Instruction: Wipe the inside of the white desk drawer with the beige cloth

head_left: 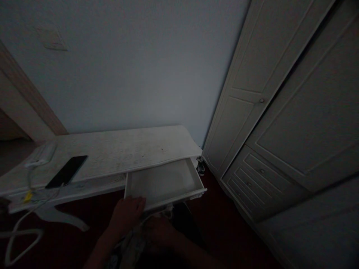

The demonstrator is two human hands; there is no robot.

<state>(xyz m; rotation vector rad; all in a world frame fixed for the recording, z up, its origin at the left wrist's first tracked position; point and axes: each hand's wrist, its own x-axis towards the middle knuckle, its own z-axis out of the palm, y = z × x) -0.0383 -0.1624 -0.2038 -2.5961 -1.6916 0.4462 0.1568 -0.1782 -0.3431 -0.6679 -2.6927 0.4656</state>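
Note:
A shallow white drawer (165, 179) stands pulled out of the white table (134, 147), its inside bare. My left hand (130, 209) has its fingers curled over the drawer's front left corner. Just below the drawer front, my right hand (159, 228) is closed on a pale crumpled cloth (136, 241). The cloth hangs down between my forearms, and part of it shows by the drawer front. Deep shadow hides most of the right fingers.
A black phone (67, 171) with a white cable (24, 216) lies on the table's left side, near a white box-like device (42, 153). A white wardrobe (241, 123) with knobs stands at right. Dark red floor (218, 220) shows below; shoe-like items (200, 167) sit by the table's end.

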